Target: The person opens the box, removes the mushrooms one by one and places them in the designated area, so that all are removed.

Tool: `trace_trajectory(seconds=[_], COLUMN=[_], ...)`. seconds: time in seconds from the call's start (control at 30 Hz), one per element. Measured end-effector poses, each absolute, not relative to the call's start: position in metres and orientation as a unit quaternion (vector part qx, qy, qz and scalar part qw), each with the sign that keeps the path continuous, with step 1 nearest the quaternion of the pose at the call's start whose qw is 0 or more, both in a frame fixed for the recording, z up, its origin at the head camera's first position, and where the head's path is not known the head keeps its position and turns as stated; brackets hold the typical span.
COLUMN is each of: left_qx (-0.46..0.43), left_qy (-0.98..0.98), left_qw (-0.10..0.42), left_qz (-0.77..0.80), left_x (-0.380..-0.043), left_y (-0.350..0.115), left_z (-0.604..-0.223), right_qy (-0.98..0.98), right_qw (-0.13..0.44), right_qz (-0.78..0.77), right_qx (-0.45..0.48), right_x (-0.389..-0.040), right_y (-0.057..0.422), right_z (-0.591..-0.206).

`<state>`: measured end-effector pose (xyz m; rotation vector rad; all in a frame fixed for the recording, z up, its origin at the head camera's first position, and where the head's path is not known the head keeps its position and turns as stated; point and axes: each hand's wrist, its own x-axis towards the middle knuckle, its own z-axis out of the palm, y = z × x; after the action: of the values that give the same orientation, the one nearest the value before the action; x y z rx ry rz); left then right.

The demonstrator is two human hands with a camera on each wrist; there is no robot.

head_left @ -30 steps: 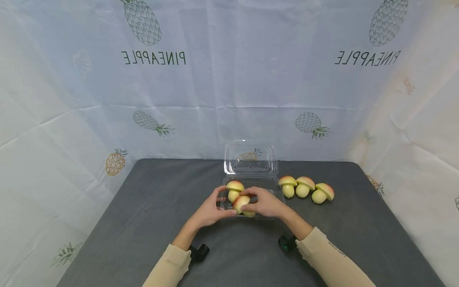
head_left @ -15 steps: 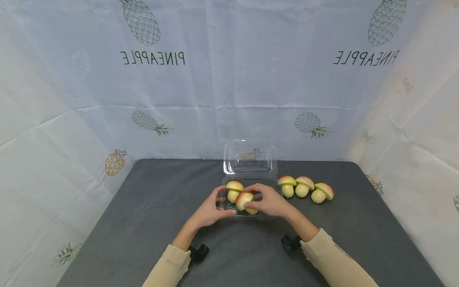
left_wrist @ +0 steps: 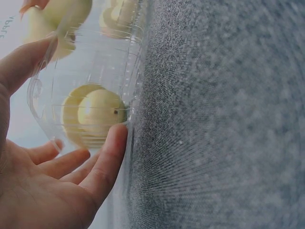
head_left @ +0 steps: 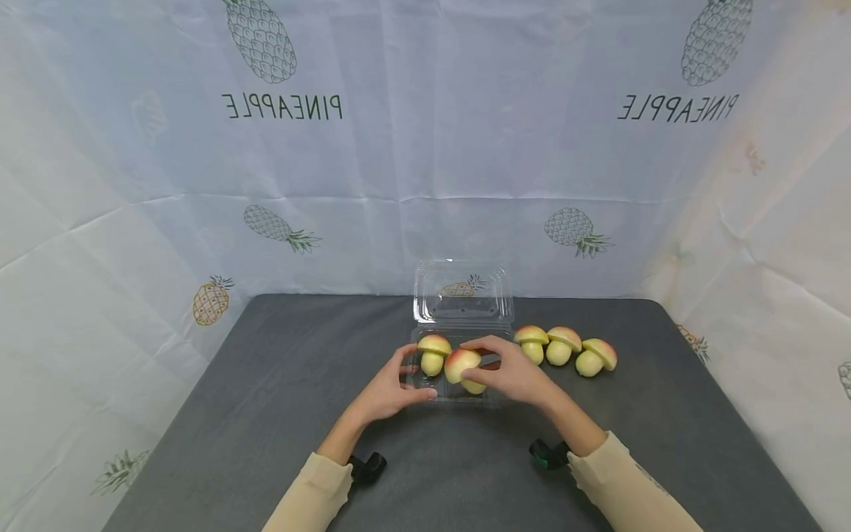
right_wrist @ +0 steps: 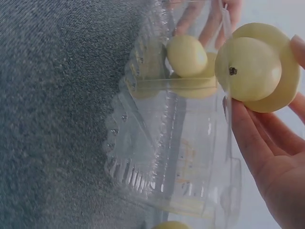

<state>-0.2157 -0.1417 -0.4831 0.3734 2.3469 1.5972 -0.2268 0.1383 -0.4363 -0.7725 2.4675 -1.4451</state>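
Note:
My right hand [head_left: 512, 375] pinches a yellow mushroom [head_left: 462, 365] with a reddish cap between thumb and fingers. In the right wrist view this held mushroom [right_wrist: 252, 71] is level with the rim of a clear plastic clamshell container [right_wrist: 190, 143], its rounded stem end facing the camera. Another mushroom [head_left: 433, 355] stands inside the container at its left end. My left hand [head_left: 391, 388] grips that end; in the left wrist view the thumb is at the rim and the fingers are against the wall, beside the mushroom inside [left_wrist: 100, 112].
The container's transparent lid [head_left: 463, 292] stands up at the back. To the right on the dark grey tabletop [head_left: 319, 355] lie three more mushrooms [head_left: 564, 345] in a row. A pale cloth [head_left: 425, 162] printed with pineapples hangs behind the table.
My right hand has moved to the right over the container with its mushroom, away from the mushroom at the left end. The left hand has stayed in place on the container.

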Motion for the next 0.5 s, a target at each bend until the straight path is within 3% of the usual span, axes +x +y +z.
trace_trajectory(seconds=[0.5], left_qx=[0.129], left_qy=[0.82], left_qw=[0.135], left_qz=[0.542], left_x=[-0.214], left_y=[-0.142], left_z=[-0.482], right_qy=[0.819], right_qw=[0.046], right_qz=[-0.525], right_qx=[-0.227], right_x=[-0.216], right_y=[0.157], right_z=[-0.425])
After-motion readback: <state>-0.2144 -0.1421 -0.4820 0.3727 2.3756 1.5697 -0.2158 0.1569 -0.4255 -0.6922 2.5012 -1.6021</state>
